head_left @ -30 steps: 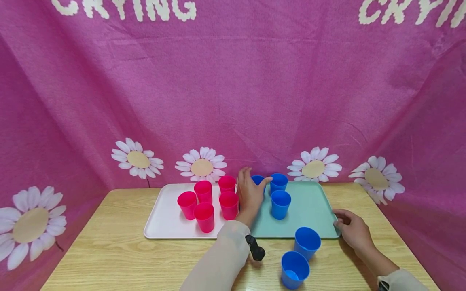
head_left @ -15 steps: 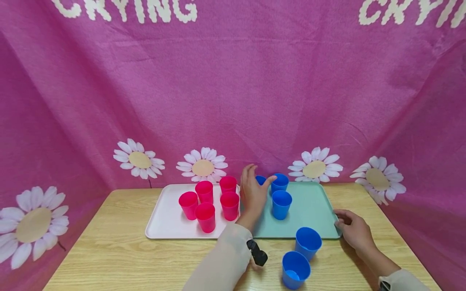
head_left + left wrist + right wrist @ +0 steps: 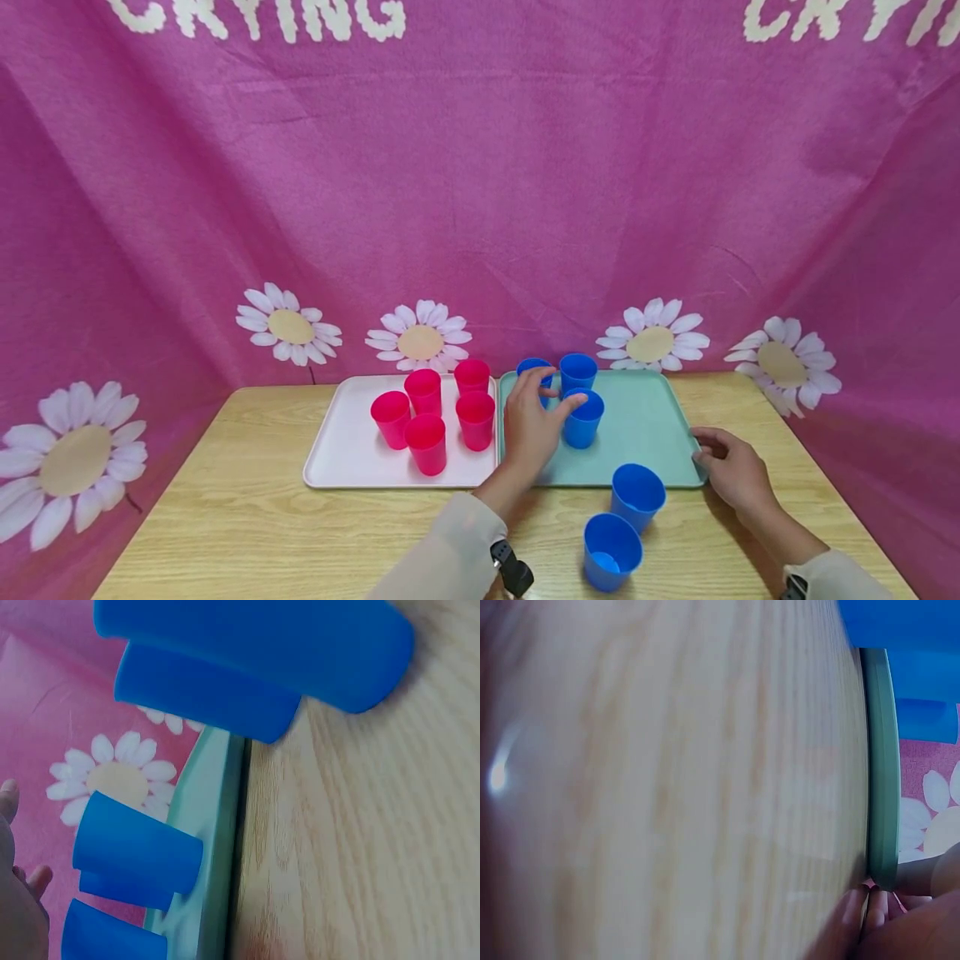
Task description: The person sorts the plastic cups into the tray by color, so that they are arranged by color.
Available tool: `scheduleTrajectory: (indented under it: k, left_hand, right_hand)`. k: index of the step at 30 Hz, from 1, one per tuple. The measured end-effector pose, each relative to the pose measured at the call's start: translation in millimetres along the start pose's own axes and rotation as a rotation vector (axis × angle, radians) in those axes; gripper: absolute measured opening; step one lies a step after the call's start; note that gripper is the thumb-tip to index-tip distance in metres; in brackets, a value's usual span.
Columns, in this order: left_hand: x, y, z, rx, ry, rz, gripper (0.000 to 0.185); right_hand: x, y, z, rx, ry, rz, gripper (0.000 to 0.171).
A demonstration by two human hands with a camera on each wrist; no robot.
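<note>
My left hand (image 3: 534, 429) hovers over the left part of the green tray (image 3: 637, 433), fingers spread and holding nothing. Beyond its fingertips stands a blue cup (image 3: 534, 365), partly hidden by the hand. Another blue cup (image 3: 578, 368) is at the tray's back, and a nearer blue cup (image 3: 585, 427) stands just right of my thumb. In the left wrist view, part of the left hand (image 3: 22, 900) shows at the edge, apart from the cups. My right hand (image 3: 738, 475) grips the tray's right front edge between thumb and fingers; the right wrist view shows the fingers (image 3: 877, 907) at its corner.
Two blue cups, one (image 3: 637, 496) behind the other (image 3: 611, 554), stand upright on the wooden table (image 3: 262, 533) before the green tray. Several pinkish-red cups (image 3: 426, 446) stand on the white tray (image 3: 345, 450) at left. A pink cloth (image 3: 480, 208) hangs behind.
The left hand has drawn back from the rear left blue cup toward the front and slightly right, uncovering more of that cup. The right hand stays at the tray edge.
</note>
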State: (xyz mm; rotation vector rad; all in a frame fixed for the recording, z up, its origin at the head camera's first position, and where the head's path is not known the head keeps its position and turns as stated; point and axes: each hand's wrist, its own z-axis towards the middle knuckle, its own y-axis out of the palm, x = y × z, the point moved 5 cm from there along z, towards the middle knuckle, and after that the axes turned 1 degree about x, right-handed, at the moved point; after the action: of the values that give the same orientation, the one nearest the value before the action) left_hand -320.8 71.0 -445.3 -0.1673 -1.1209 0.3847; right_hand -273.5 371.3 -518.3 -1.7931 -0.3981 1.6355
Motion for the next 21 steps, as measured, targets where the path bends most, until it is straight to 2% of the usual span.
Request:
scheduleTrajectory:
  k: [9,16,21]
  left_hand:
    - [1.5,-12.8,-19.7,-0.148,-0.028,-0.069,0.049]
    - [-0.1,-15.9,-41.1,-0.341,-0.054,-0.158,0.052]
    - [0.9,-17.4,-56.3,-0.473,-0.055,-0.171,0.051]
  right_hand:
    - [1.1,0.7,-0.1,-0.006,0.009,0.015,0.041]
    - [1.7,-1.1,1.3,0.007,-0.015,-0.004,0.039]
    - [2.5,-0.7,1.9,0.008,-0.013,0.0,0.039]
